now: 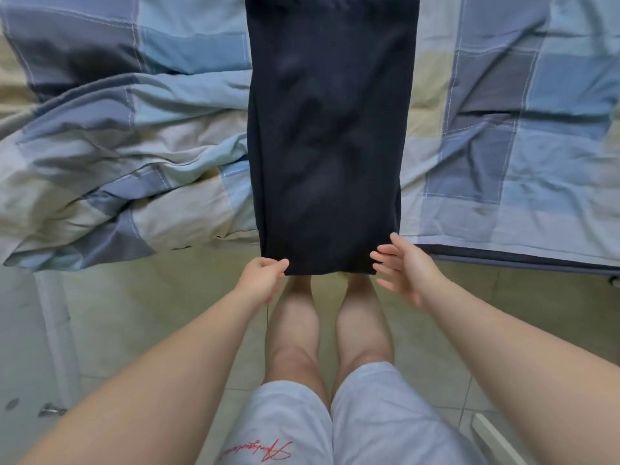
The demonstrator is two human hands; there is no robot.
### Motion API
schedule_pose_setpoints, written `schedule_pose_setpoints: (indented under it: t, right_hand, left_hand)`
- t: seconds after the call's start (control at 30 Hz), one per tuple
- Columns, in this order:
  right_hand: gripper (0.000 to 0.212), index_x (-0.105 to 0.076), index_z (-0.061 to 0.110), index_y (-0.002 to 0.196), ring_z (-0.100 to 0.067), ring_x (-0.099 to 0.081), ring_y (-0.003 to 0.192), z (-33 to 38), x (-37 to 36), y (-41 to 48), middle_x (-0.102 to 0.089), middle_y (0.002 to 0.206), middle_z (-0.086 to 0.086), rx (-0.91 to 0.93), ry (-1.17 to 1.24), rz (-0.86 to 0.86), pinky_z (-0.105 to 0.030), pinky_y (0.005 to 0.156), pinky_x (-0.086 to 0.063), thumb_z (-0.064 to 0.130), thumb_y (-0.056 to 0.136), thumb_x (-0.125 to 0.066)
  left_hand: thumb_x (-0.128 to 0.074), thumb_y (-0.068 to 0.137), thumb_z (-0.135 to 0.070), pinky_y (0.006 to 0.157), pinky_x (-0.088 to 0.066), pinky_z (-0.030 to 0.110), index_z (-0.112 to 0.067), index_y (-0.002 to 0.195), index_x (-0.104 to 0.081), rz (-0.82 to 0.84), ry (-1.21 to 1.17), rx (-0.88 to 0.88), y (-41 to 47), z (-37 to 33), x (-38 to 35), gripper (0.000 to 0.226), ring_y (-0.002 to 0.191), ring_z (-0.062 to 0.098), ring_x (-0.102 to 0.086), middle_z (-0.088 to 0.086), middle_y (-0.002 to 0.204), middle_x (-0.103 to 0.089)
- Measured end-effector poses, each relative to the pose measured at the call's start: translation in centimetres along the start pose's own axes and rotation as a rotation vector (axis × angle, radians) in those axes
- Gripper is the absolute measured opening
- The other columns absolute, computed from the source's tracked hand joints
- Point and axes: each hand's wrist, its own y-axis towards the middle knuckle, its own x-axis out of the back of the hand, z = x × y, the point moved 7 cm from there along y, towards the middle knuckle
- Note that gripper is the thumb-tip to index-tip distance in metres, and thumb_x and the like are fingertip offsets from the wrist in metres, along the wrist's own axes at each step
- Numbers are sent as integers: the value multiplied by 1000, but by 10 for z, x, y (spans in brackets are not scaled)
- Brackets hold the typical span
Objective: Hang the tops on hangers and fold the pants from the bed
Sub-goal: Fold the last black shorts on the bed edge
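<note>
Folding step on pants point(330, 146) across bed point(503, 129): my left grip point(265, 276) pinches near corner, right grip point(402, 266) spread beside other corner; next probably pinch it, fold up.

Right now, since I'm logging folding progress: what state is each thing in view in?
Dark navy fabric pants: laid out flat in a long strip, not yet folded crosswise.
Left hand: pinches the pants' near left corner.
Right hand: open, fingers straight at the near right corner.
Blue and beige checked quilt: rumpled, left of the pants.
Blue checked bed sheet: spread fairly flat, lightly creased.
</note>
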Motion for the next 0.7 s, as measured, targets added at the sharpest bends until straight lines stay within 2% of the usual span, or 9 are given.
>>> schedule_pose_setpoints:
  t: [0.07,0.1,0.2,0.27,0.33,0.43,0.53,0.63,0.7]
  right_hand:
    - [40,-66,14,116,-18,-62,115,-15,5,14,-71,118,0,-22,-134,-44,-37,76,-50,49,97,-57]
    - [41,-63,15,120,-18,-60,116,-22,6,21,-68,122,0,-34,-196,-54,-37,78,-48,49,97,-58]
    - [43,-52,24,125,-20,-52,117,-37,10,41,-57,128,4,-40,-298,-80,-41,84,-48,48,92,-65]
    - [47,-49,32,123,-16,-50,115,-40,11,54,-56,121,15,-23,-343,-71,-42,87,-47,49,86,-73]
    - [45,-51,41,114,-5,-51,105,-39,8,66,-56,109,27,-11,-344,-12,-41,89,-44,49,80,-79]
    - [39,-55,43,103,8,-47,96,-39,9,80,-57,106,30,-7,-289,41,-40,95,-42,45,76,-83]
    - [45,-60,37,119,-3,-52,110,-43,13,79,-61,116,23,9,-292,28,-41,101,-40,41,79,-82]
    - [50,-60,29,129,-11,-56,117,-43,15,59,-65,124,15,33,-305,-5,-42,103,-42,36,83,-79]
    - [46,-61,26,127,-12,-61,113,-41,14,40,-68,122,10,29,-288,0,-36,91,-48,33,85,-77]
  left_hand:
    - [-62,95,-44,70,-47,32,-19,114,-56,-14,50,33,12,13,-6,32,98,22,-65,1,113,-66]
    - [-64,93,-44,72,-49,33,-17,123,-53,-28,64,51,19,19,-9,42,102,24,-65,2,117,-64]
    - [-72,87,-43,98,-50,44,-14,155,-19,-90,12,89,40,32,-13,91,125,31,-55,4,144,-48]
    - [-77,85,-38,107,-44,45,-15,156,-17,-116,-29,33,55,31,-14,97,129,29,-50,3,150,-44]
    - [-80,82,-30,99,-45,34,-13,149,-34,-117,-54,-68,69,24,-16,82,120,21,-56,1,144,-53]
    - [-81,81,-27,83,-52,31,-18,135,-53,-108,-53,-140,79,17,-15,61,103,9,-63,-6,122,-65]
    - [-79,85,-30,68,-45,23,-24,125,-59,-61,-42,-132,74,20,-9,45,87,-4,-56,-19,100,-63]
    - [-74,90,-26,65,-46,23,-24,115,-64,-26,-13,-123,57,26,-3,27,83,0,-60,-11,100,-67]
    - [-72,92,-25,63,-45,26,-26,105,-64,0,-8,-96,41,28,-1,16,78,5,-59,-7,100,-67]
